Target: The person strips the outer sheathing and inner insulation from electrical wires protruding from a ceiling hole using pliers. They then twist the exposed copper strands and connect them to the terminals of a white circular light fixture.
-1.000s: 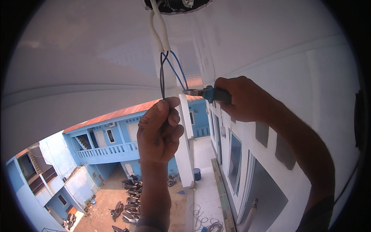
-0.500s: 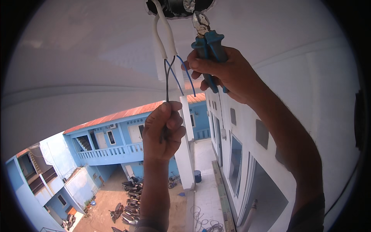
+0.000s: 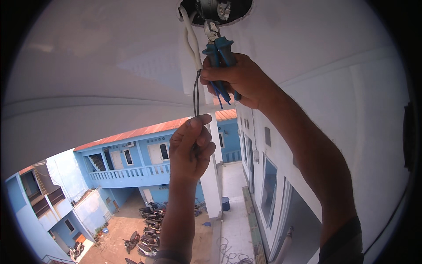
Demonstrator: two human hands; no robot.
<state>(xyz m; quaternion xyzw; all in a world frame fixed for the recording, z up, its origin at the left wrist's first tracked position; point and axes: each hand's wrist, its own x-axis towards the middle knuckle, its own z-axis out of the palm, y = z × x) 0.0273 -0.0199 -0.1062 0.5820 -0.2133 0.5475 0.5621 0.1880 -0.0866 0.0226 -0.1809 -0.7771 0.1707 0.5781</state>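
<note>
Two white sheathed cables [image 3: 190,42] hang from a round ceiling hole [image 3: 233,20]. Black wires [image 3: 196,94] run down from their cut ends, drawn taut into my left hand [image 3: 192,147], whose thumb and fingers pinch them. My right hand [image 3: 235,81] is wrapped around cutting pliers [image 3: 223,47] with blue-grey handles and a worn metal head pointing up. The same hand's thumb and forefinger touch the wires just at the end of the sheaths. Blue wires [image 3: 217,94] pass by the right fingers, their ends hanging below; the fingers partly hide them.
A white ceiling [image 3: 110,57] spreads overhead, with dark ducting inside the hole. Far below lie a courtyard with parked motorcycles [image 3: 149,229], a blue two-storey building [image 3: 127,163] and a white column [image 3: 212,193]. A white wall with windows [image 3: 269,185] stands at right.
My right hand, with the pliers, has moved left to the sheath ends. The blue wires now run by its fingers, and the black wires lie closer together. My left hand keeps its pinch.
</note>
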